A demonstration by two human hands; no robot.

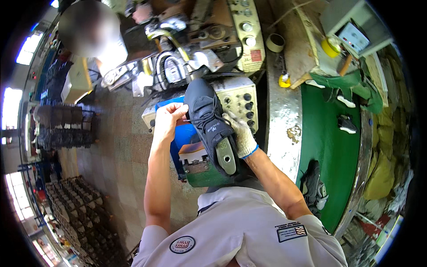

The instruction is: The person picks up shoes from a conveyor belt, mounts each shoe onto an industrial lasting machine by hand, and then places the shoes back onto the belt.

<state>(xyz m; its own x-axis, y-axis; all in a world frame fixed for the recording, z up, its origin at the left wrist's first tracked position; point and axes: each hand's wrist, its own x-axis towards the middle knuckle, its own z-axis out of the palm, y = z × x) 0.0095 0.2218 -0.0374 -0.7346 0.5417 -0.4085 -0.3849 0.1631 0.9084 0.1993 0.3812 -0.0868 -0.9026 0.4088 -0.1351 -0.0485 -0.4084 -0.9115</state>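
Observation:
A black lace-up shoe upper (205,111) is stretched over a grey-green shoe last (225,156), whose top with a round hole shows at the heel. Its toe points away from me, close to the machine. My right hand (240,135), in a whitish knit glove with a blue cuff, grips the shoe's right side near the heel. Bare, my left hand (168,120) is closed in a pinch at the shoe's left edge beside the laces (209,113). What lies between those fingertips is too small to make out.
Ahead stands a machine with metal clamps (171,66) and a cream control panel (247,33). To the right, several black shoes (311,175) lie on a green surface (329,147) beside a pale ledge (284,129). Loaded racks (80,209) stand at left; another person (89,29) is at far left.

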